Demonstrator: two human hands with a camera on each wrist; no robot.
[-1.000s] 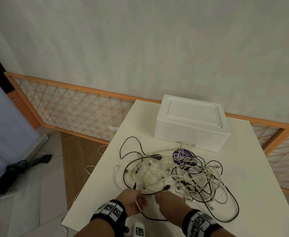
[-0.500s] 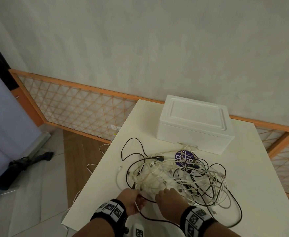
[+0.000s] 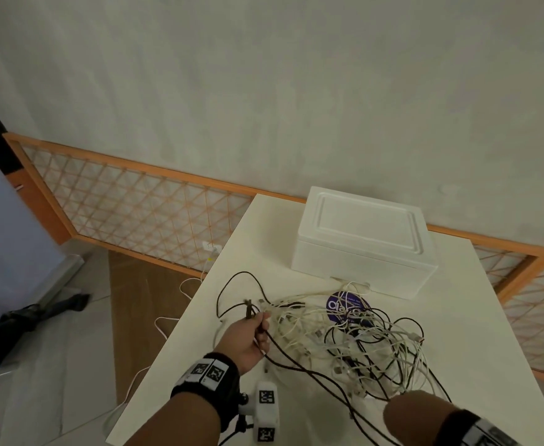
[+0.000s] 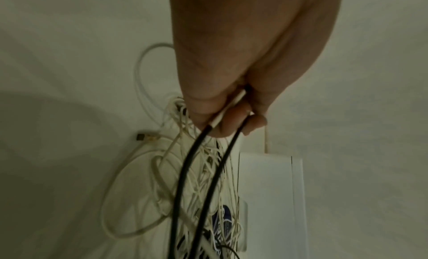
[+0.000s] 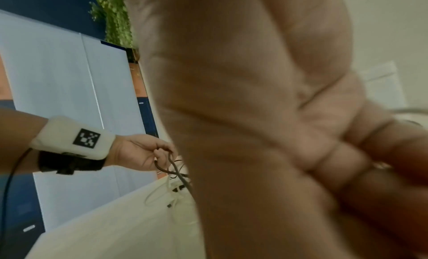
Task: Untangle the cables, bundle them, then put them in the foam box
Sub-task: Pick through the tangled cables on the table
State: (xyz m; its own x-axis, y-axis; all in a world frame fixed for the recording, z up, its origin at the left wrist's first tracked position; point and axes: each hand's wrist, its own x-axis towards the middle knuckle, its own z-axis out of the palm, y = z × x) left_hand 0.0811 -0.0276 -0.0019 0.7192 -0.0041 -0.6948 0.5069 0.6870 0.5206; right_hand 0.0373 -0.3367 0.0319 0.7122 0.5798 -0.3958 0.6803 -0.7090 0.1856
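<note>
Now, line by line, what I read off my three views:

Left hand: my left hand (image 3: 248, 339) is raised over the left part of the tangle, its fingers curled round a black cable (image 3: 296, 362); the left wrist view shows two black strands and a short white sleeve running out from between the curled fingers (image 4: 234, 123).

Right hand: my right hand (image 3: 415, 413) sits at the near right edge of the head view, blurred. In the right wrist view its fingers (image 5: 347, 162) are curled, and a thin strand seems to cross them, but I cannot tell for sure what it grips.

Black cable: it runs taut from the left hand down toward the right hand, lifted above the counter (image 3: 489, 333).

Cables: the tangle (image 3: 360, 336) of white and black cables lies on the middle of the counter, between my hands and the foam box, loose and unbundled.

Foam box: white, lid on, it stands at the far side of the counter (image 3: 364, 246); a few white strands reach its near wall.

Purple disc: a round purple label (image 3: 344, 305) lies under the cables, just near of the box.

Fence: an orange lattice fence (image 3: 135, 214) runs along the wall on the far side of the counter.
</note>
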